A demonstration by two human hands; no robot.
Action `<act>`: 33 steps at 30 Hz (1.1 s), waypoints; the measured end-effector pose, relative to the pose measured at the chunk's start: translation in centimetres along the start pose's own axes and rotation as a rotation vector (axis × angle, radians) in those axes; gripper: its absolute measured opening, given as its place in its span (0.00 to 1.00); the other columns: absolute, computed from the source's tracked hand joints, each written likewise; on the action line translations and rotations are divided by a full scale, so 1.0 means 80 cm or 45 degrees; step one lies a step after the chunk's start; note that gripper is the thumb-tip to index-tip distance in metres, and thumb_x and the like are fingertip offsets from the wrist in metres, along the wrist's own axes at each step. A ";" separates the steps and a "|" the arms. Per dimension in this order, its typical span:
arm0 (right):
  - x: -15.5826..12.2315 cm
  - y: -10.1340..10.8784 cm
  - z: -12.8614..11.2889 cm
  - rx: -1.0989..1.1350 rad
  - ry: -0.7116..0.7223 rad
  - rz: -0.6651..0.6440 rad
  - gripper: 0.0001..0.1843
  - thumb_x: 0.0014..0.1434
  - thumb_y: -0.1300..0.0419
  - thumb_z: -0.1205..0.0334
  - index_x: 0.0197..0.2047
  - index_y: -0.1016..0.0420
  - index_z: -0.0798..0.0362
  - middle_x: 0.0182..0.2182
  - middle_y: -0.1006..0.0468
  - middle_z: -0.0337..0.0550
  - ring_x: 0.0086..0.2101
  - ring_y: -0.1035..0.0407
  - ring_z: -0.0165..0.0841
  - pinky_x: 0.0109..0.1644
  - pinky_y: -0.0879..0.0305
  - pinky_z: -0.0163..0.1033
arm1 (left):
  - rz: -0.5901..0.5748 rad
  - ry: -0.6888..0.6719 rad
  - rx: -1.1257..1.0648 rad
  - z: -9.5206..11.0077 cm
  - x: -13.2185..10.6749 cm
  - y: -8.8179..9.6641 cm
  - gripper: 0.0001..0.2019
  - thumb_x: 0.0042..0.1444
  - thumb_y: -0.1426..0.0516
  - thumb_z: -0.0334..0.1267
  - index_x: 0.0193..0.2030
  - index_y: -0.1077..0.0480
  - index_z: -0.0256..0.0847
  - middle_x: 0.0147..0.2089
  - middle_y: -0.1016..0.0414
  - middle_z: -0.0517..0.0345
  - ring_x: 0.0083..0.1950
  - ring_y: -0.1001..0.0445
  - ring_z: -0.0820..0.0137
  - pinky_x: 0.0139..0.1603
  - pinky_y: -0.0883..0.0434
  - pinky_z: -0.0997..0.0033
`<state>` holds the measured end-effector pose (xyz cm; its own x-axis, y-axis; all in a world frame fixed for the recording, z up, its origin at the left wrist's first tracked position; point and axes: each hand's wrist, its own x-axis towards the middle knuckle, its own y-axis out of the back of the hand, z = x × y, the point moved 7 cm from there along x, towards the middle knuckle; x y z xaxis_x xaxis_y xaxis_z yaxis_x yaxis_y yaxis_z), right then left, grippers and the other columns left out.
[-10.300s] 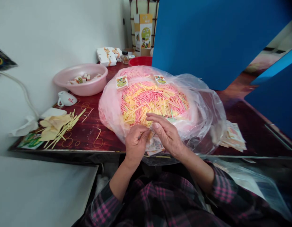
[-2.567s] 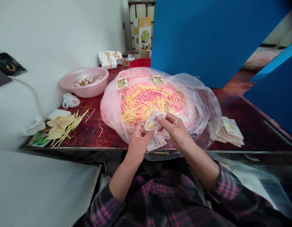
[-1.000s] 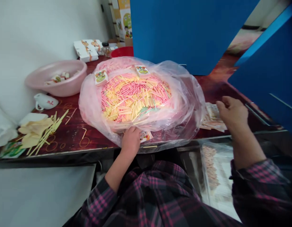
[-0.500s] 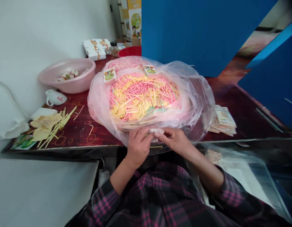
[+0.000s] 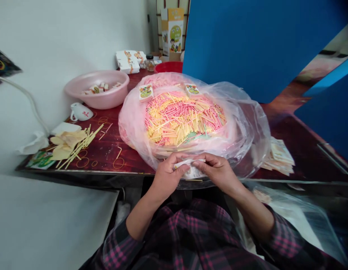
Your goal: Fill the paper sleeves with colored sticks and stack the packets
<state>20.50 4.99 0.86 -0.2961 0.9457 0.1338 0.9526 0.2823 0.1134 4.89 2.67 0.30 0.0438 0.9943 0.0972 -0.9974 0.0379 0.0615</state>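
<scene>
L hand (image 5: 170, 174) and R hand (image 5: 217, 170) pinching paper strip (image 5: 189, 162) between them, near desk (image 5: 64, 170) front edge, by bag (image 5: 247, 150) of sticks (image 5: 179, 120); hard pull could tear strip.

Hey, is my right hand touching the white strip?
Touching: the head view shows the right hand pinching the white strip at its end between the fingertips.

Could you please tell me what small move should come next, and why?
I'd probably set the small paper packet on the printed packets at right: the left hand and right hand pinch it above the plastic bag's front edge, and that stack lies nearby.
</scene>
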 end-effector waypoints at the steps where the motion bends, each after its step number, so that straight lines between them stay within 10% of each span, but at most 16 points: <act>1: 0.002 -0.001 0.000 -0.043 0.027 0.026 0.12 0.59 0.33 0.48 0.35 0.16 0.48 0.35 0.15 0.42 0.36 0.22 0.37 0.44 0.27 0.42 | 0.013 -0.017 0.021 0.003 0.000 0.003 0.08 0.56 0.37 0.37 0.44 0.21 0.45 0.37 0.18 0.58 0.39 0.22 0.66 0.44 0.27 0.67; 10: 0.037 -0.027 -0.033 -0.606 0.448 -0.166 0.28 0.69 0.45 0.46 0.22 0.26 0.52 0.17 0.29 0.36 0.20 0.36 0.27 0.25 0.42 0.33 | -0.076 -0.296 0.380 0.034 0.015 0.030 0.06 0.61 0.39 0.38 0.38 0.20 0.43 0.41 0.19 0.54 0.46 0.22 0.63 0.52 0.27 0.61; 15: 0.101 -0.015 -0.056 -1.011 0.694 -0.248 0.14 0.69 0.45 0.63 0.46 0.18 0.51 0.43 0.15 0.46 0.41 0.23 0.37 0.47 0.30 0.42 | 0.113 -0.365 0.467 0.037 0.018 0.052 0.06 0.61 0.40 0.36 0.34 0.22 0.42 0.41 0.20 0.53 0.47 0.23 0.62 0.52 0.28 0.60; 19: 0.146 -0.028 -0.043 -1.612 0.854 -0.576 0.22 0.63 0.46 0.77 0.51 0.18 0.48 0.57 0.20 0.46 0.56 0.30 0.45 0.56 0.38 0.52 | 0.138 -0.412 0.435 0.034 0.014 0.052 0.07 0.62 0.41 0.35 0.33 0.25 0.42 0.37 0.20 0.55 0.42 0.24 0.64 0.50 0.28 0.61; 33: 0.174 -0.050 -0.022 -1.888 1.150 -0.850 0.11 0.67 0.44 0.70 0.42 0.21 0.48 0.49 0.18 0.40 0.53 0.30 0.42 0.67 0.50 0.56 | 0.135 -0.264 0.237 0.017 0.022 0.056 0.06 0.62 0.41 0.36 0.35 0.23 0.41 0.41 0.17 0.53 0.43 0.21 0.65 0.48 0.27 0.64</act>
<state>12.44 16.75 4.00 -0.9658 0.2491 0.0720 -0.0061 -0.2995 0.9541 0.59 4.46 2.09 -0.0300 0.9495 0.3122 -0.9701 -0.1029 0.2197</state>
